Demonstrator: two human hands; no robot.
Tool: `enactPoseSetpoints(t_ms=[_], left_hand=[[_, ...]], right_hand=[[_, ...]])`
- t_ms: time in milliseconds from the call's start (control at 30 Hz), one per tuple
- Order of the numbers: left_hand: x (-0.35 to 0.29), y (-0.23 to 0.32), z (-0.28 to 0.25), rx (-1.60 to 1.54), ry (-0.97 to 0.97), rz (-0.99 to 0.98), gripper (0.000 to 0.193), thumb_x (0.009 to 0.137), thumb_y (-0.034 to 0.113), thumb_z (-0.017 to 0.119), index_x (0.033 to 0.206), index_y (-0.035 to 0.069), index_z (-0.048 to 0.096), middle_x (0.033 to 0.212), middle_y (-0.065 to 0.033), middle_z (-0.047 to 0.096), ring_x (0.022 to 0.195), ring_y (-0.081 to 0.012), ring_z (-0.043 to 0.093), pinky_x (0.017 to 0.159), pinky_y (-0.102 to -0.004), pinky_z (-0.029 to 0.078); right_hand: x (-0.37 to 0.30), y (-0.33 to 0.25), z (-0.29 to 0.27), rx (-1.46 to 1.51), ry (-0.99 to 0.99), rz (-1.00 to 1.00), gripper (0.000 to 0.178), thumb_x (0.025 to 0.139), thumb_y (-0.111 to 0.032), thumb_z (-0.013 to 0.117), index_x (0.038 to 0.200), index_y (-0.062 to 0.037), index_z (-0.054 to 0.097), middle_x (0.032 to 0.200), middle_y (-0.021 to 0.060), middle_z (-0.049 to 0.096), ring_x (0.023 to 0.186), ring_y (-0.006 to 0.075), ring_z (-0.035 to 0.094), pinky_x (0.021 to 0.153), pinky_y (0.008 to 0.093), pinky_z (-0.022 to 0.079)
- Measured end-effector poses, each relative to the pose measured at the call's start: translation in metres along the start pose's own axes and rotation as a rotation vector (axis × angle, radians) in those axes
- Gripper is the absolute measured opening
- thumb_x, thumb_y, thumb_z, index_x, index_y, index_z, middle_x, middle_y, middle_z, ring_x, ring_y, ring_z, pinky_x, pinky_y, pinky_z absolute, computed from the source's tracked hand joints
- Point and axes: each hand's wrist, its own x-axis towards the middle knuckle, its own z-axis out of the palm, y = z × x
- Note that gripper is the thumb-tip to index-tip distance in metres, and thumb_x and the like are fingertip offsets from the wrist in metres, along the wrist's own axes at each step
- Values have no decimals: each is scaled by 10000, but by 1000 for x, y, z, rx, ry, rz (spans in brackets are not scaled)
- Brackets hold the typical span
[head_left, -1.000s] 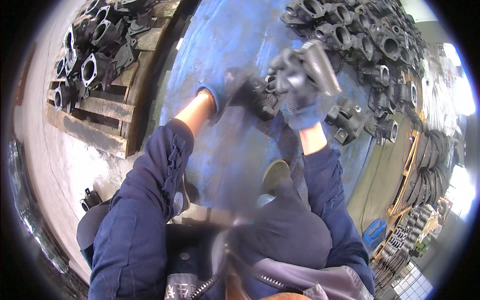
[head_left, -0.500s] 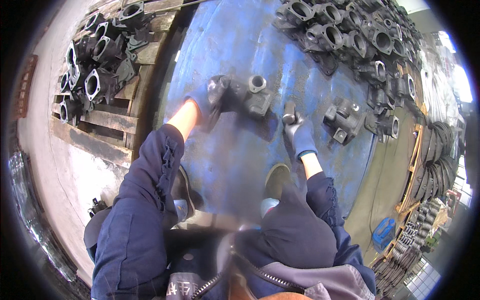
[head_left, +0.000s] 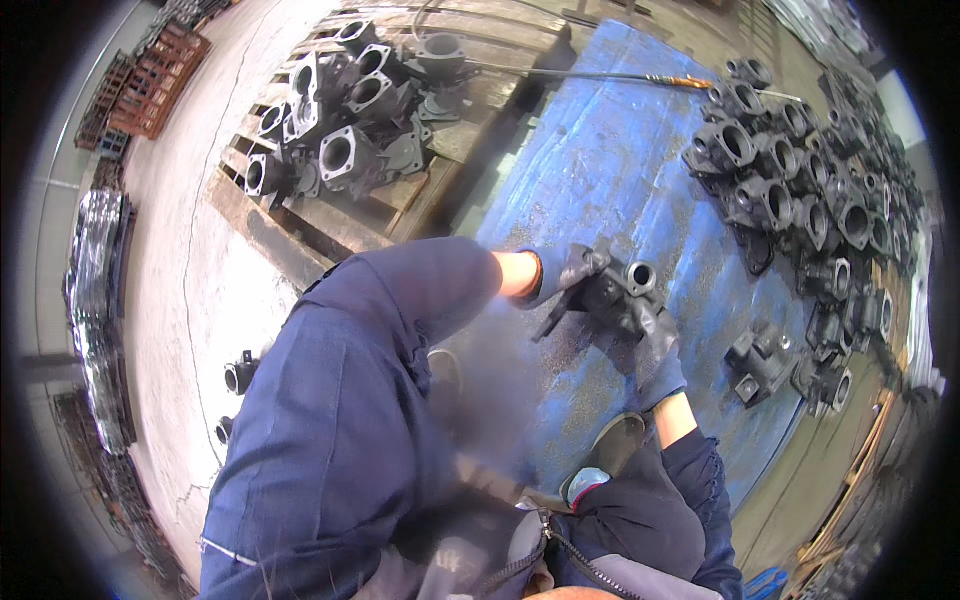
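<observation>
A dark grey metal casting with a round pipe opening and a flange is held just over the blue surface. My left hand, in a blue and grey work glove, is closed on its far left part. My right hand, gloved the same way, grips the near right side, just below the round opening. Its fingertips are partly hidden against the casting. Another casting lies on the blue surface to the right of my right hand.
Many similar castings are heaped along the right. To the left, a wooden pallet bears several more. A hose with a brass-coloured end lies across the far side. My shoe rests at the near edge of the blue surface.
My view has turned left. My right hand has moved from beside the casting onto it; the short metal tool it held no longer shows. The casting is now turned and gripped by both hands.
</observation>
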Motion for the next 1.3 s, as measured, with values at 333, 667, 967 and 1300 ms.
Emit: enactPoseSetpoints(t_ms=[333,667,967,1300], left_hand=[[-61,-69,-6,187,149,31,334,979,210,483,1252,77,622,1272,-188,604,1226,-312,552,1063,-379,418],[-72,-60,-196,-960,429,-17,340,1041,342,428,1255,147,606,1231,-48,638,1035,-171,608,876,-300,498],[-130,-80,-281,1032,1295,164,419,927,187,552,1346,168,570,1368,-101,574,1280,-288,527,1102,-418,384],[-75,-127,-249,1651,728,-435,477,945,310,452,1405,188,490,1522,-116,409,1401,-288,383,1187,-482,233]], right_hand=[[33,-30,42,-487,-212,269,360,964,-148,580,1308,-42,558,1147,75,646,967,158,601,884,320,485],[148,-41,242,-1437,-507,-306,258,951,-183,564,1158,-39,621,1077,122,635,881,208,611,801,339,503],[244,-18,461,-1023,-341,-773,317,928,-139,561,1235,-123,637,1000,155,685,963,238,662,852,309,504],[292,-3,407,-1015,-535,-703,355,869,-103,616,1213,-173,667,1158,159,678,1059,211,644,944,301,483]])
